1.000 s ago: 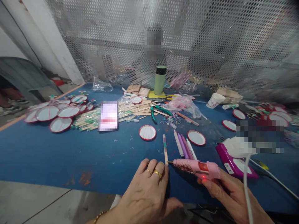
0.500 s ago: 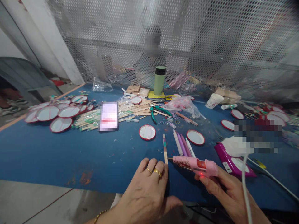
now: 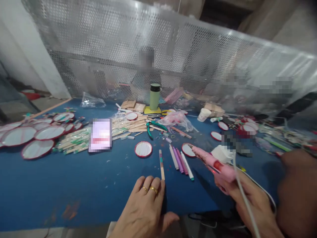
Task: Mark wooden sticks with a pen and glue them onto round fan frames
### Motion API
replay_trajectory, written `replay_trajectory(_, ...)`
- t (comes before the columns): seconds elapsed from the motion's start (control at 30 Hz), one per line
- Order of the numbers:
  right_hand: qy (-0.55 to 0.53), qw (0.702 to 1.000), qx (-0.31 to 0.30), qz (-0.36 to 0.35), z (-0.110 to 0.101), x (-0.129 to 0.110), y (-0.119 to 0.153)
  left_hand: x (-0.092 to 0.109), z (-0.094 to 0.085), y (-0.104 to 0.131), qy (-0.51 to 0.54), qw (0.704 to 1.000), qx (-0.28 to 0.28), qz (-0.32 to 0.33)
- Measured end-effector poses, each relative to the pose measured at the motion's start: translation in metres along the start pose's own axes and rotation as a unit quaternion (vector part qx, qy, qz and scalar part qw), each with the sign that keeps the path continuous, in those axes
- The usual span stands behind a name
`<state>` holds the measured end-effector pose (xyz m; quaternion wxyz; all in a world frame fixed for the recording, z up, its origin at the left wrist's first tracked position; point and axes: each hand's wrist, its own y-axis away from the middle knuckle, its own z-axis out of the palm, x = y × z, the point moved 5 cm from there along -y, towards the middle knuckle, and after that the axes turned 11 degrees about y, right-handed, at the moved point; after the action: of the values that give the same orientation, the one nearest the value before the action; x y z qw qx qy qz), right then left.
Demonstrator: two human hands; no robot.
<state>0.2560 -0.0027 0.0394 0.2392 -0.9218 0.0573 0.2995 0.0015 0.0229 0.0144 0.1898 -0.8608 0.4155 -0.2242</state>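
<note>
My left hand (image 3: pixel 146 205) lies palm down at the table's near edge, fingers together, two rings on it. Its index finger holds down the lower end of a flat wooden craft stick (image 3: pixel 161 165) with coloured bands; the fingertips' undersides are hidden. In my right hand (image 3: pixel 250 195) is a pink hot glue gun (image 3: pixel 215 162) with a white cord, gripped by the handle. The gun's nozzle points up and left, apart from the stick, over a round red-rimmed disc (image 3: pixel 188 150). Several marker pens (image 3: pixel 182 160) lie between the stick and the gun.
Another red-rimmed disc (image 3: pixel 143 149) lies beyond the stick. Stacked discs (image 3: pixel 37 148), a pile of sticks (image 3: pixel 74 138) and a phone (image 3: pixel 100 135) are left. Behind are green-handled pliers (image 3: pixel 149 130), a bottle (image 3: pixel 155 99) and a paper cup (image 3: pixel 204 114). A blurred arm-like shape (image 3: pixel 297 191) fills the right edge.
The glue gun has moved away from the stick, to the right and up, its nozzle tilting upward. My left hand stays at the stick. The view has shifted, and the blurred shape has appeared at right.
</note>
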Motion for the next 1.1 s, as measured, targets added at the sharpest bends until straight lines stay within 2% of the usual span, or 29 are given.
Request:
replay_trajectory(0.07,0.024,0.998,0.003,-0.054,0.004,-0.018,-0.011,-0.001,0.0,0.001,-0.011,1.0,0.02,0.013)
replay_trajectory(0.1,0.045,0.995,0.024,-0.088,0.005,-0.025,-0.016,-0.002,0.0,0.001,-0.015,0.999,0.027,0.017)
replay_trajectory(0.17,0.099,0.984,0.054,-0.136,0.014,-0.029,-0.024,-0.004,0.001,0.002,-0.017,0.999,0.033,0.021)
replay_trajectory(0.23,0.14,0.974,0.086,-0.155,0.027,-0.022,-0.03,-0.005,0.003,0.002,-0.012,0.999,0.028,0.022)
replay_trajectory(0.33,0.199,0.959,0.091,-0.179,0.052,-0.008,-0.036,-0.007,0.006,0.002,0.001,1.0,0.015,0.021)
replay_trajectory(0.5,0.313,0.931,0.092,-0.163,0.076,0.002,-0.049,-0.009,0.012,0.003,0.019,0.999,0.024,0.016)
replay_trajectory(0.57,0.325,0.927,0.09,-0.166,0.079,0.003,-0.054,-0.009,0.014,0.004,0.019,0.999,0.029,0.006)
replay_trajectory(0.77,0.313,0.926,0.078,-0.197,0.083,0.01,-0.059,-0.009,0.02,0.002,0.029,0.998,-0.039,-0.032)
replay_trajectory(0.87,0.334,0.914,0.082,-0.213,0.082,0.006,-0.054,-0.011,0.025,0.002,0.033,0.997,-0.056,-0.033)
replay_trajectory(1.0,0.384,0.887,0.101,-0.237,0.069,-0.023,-0.046,-0.015,0.024,0.004,0.046,0.999,-0.021,-0.005)
replay_trajectory(1.1,0.37,0.88,0.12,-0.271,0.054,-0.055,-0.036,-0.018,0.004,0.006,0.068,0.997,-0.023,0.037)
